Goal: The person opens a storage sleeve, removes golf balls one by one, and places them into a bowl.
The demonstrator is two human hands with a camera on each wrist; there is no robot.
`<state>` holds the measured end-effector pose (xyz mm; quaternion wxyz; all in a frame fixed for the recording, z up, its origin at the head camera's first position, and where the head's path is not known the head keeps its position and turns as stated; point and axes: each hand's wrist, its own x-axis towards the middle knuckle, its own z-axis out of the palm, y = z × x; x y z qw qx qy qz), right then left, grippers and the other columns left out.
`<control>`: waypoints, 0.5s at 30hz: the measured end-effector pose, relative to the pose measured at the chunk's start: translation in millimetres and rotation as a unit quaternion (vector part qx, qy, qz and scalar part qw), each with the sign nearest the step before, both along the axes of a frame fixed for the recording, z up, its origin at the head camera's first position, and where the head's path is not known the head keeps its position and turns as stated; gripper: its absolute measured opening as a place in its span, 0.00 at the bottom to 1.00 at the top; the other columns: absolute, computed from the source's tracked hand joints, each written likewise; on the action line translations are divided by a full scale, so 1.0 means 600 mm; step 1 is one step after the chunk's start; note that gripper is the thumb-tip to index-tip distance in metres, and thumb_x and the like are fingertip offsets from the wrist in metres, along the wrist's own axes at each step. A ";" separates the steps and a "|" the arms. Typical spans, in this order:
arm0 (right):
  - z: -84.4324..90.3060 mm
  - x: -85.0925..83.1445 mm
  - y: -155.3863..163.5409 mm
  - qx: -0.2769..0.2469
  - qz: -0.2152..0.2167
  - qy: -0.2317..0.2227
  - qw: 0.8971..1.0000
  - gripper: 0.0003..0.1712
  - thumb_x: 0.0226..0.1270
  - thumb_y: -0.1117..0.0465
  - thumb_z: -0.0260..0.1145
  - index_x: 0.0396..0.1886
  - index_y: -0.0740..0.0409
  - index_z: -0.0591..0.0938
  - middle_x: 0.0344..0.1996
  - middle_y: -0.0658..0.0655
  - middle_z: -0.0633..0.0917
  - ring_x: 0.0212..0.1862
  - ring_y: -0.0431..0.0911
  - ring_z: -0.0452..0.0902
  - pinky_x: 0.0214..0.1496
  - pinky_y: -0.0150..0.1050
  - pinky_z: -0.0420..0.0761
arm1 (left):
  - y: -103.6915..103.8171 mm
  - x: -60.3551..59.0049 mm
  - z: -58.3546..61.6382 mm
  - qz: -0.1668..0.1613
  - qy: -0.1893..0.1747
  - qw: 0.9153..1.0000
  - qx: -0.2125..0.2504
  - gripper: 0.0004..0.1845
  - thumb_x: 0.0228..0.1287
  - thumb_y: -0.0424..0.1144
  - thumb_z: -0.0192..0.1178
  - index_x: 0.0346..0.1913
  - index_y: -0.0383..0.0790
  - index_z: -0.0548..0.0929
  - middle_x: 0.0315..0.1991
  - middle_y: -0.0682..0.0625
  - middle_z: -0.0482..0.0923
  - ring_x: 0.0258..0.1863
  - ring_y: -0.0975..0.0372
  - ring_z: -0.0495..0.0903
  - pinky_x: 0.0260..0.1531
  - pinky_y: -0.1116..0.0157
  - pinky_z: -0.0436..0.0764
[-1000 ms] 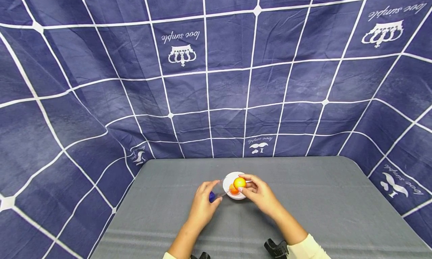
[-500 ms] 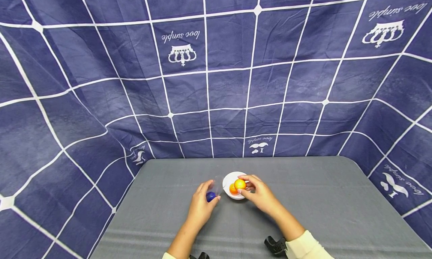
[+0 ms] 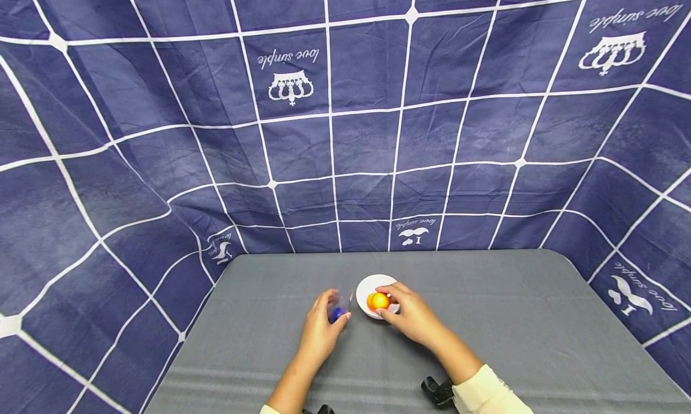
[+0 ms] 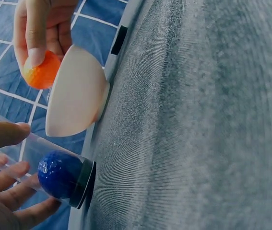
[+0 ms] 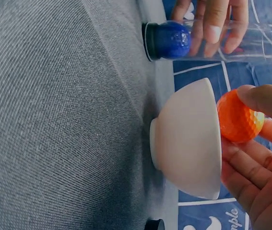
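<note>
Head view: I see the left hand (image 3: 324, 327) wrapped round a clear glass (image 3: 339, 306) that stands on the grey table (image 3: 513, 330), with a blue ball (image 3: 337, 313) at its bottom. Just right of it sits a white bowl (image 3: 372, 283). The right hand (image 3: 412, 315) reaches over the bowl's near rim, holding an orange ball (image 3: 379, 300) at the bowl's mouth. Whether a second ball lies underneath, I cannot tell here. A navy checked cloth (image 3: 345, 114) hangs behind and to both sides.

Left wrist view: the left hand's (image 4: 1, 191) fingers (image 4: 11, 175) and thumb are curled about the glass (image 4: 40, 158), which rests base-down on the table (image 4: 198, 120). The blue ball (image 4: 59, 173) sits against the glass's dark base. The bowl (image 4: 76, 93) stands just beside the glass, apart from it. Above its rim the right hand (image 4: 42, 24) pinches the orange ball (image 4: 41, 70) between thumb and fingers.

Right wrist view: the right hand's (image 5: 260, 163) thumb presses the orange ball (image 5: 239, 117) from above and the fingers (image 5: 246, 167) cup it from below, close to the bowl's (image 5: 188, 143) rim. Beyond, the left hand's (image 5: 212, 21) fingertips grip the glass (image 5: 231, 40) with the blue ball (image 5: 171, 39) inside.
</note>
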<state>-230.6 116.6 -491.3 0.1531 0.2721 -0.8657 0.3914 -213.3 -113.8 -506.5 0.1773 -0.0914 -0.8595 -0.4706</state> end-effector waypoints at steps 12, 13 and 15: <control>-0.009 -0.007 -0.004 0.048 -0.019 0.015 0.999 0.23 0.59 0.61 0.75 0.55 0.57 0.84 0.48 0.51 0.85 0.41 0.41 0.83 0.48 0.38 0.83 | -0.008 0.002 0.000 0.009 -0.034 0.999 0.015 0.27 0.55 0.30 0.73 0.56 0.32 0.74 0.51 0.37 0.81 0.52 0.44 0.85 0.48 0.51 0.86; -0.010 -0.008 -0.004 0.051 -0.017 0.017 0.998 0.22 0.59 0.60 0.75 0.54 0.57 0.84 0.47 0.51 0.85 0.41 0.41 0.83 0.47 0.37 0.83 | -0.008 0.002 0.000 0.010 -0.038 0.999 0.015 0.27 0.55 0.30 0.73 0.56 0.32 0.74 0.51 0.37 0.81 0.52 0.44 0.85 0.48 0.51 0.86; -0.010 -0.010 -0.004 0.060 -0.011 0.021 0.998 0.22 0.59 0.60 0.75 0.53 0.58 0.84 0.44 0.51 0.85 0.40 0.40 0.83 0.45 0.36 0.83 | -0.009 0.001 0.000 0.013 -0.044 0.999 0.014 0.26 0.55 0.30 0.73 0.55 0.33 0.74 0.51 0.38 0.81 0.51 0.45 0.84 0.48 0.52 0.86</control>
